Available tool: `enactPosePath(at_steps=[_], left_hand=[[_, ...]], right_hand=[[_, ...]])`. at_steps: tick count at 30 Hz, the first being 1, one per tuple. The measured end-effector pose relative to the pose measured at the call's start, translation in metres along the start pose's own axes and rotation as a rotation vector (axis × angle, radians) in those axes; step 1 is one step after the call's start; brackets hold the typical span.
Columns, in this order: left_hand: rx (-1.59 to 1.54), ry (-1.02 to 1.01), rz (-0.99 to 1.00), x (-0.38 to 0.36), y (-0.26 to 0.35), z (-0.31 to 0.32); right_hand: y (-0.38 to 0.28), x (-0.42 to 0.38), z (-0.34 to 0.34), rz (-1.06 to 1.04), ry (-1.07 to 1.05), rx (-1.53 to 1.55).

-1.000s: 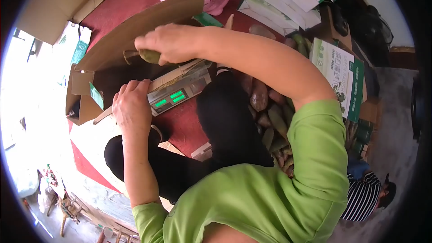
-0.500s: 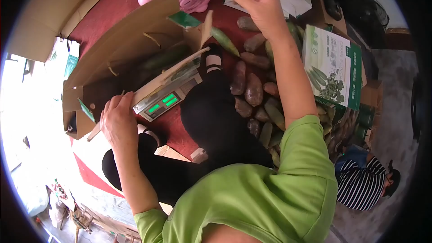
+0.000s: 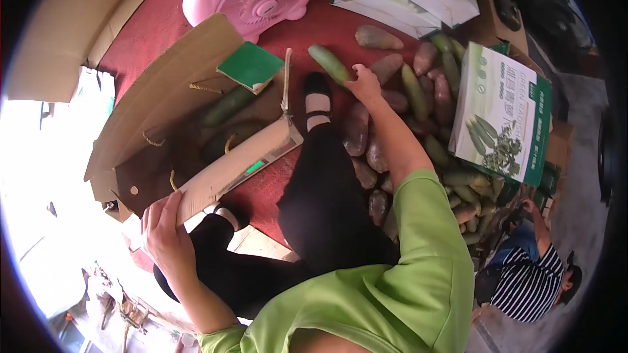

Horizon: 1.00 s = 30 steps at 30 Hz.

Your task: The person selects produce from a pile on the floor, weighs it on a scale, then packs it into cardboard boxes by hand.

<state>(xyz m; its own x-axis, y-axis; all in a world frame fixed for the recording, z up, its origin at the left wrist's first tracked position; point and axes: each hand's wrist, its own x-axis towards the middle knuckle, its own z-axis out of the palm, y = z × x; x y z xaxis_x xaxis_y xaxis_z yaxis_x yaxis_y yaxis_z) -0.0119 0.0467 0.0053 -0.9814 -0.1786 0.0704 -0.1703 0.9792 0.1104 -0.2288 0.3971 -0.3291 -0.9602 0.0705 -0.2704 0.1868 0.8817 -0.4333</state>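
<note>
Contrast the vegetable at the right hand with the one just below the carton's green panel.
The outer vegetable lies on the red surface, the inner vegetable in the carton. The right hand is at the outer one; no hand is at the inner. The outer looks paler, the inner darker. Both are green, elongated.

Right grip (image 3: 365,85) at radish (image 3: 329,63), left grip (image 3: 167,232) on carton (image 3: 230,168)
</note>
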Motion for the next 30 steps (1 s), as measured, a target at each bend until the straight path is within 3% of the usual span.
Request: enactPosePath(at_steps=[13,19,21,22,24,30], left_hand=[[-0.048,-0.023,0.011,0.014,-0.001,-0.006],[-0.051,0.007,0.03,0.012,-0.004,-0.005],[-0.056,0.016,0.031,0.01,-0.005,-0.005],[-0.053,0.012,0.031,0.008,-0.006,-0.006],[-0.054,0.024,0.023,0.003,-0.007,-0.008],[-0.07,0.051,0.05,0.001,-0.01,-0.008]], right_hand=[[-0.028,0.03,0.032,0.21,-0.191,-0.119],[-0.003,0.031,0.031,0.219,-0.226,0.223],[0.003,0.014,0.014,0.258,-0.37,0.673],[-0.003,0.002,-0.003,0.247,-0.365,0.668],[-0.022,-0.023,-0.054,0.193,-0.327,0.961],[-0.1,-0.076,-0.198,-0.178,-0.087,0.758]])
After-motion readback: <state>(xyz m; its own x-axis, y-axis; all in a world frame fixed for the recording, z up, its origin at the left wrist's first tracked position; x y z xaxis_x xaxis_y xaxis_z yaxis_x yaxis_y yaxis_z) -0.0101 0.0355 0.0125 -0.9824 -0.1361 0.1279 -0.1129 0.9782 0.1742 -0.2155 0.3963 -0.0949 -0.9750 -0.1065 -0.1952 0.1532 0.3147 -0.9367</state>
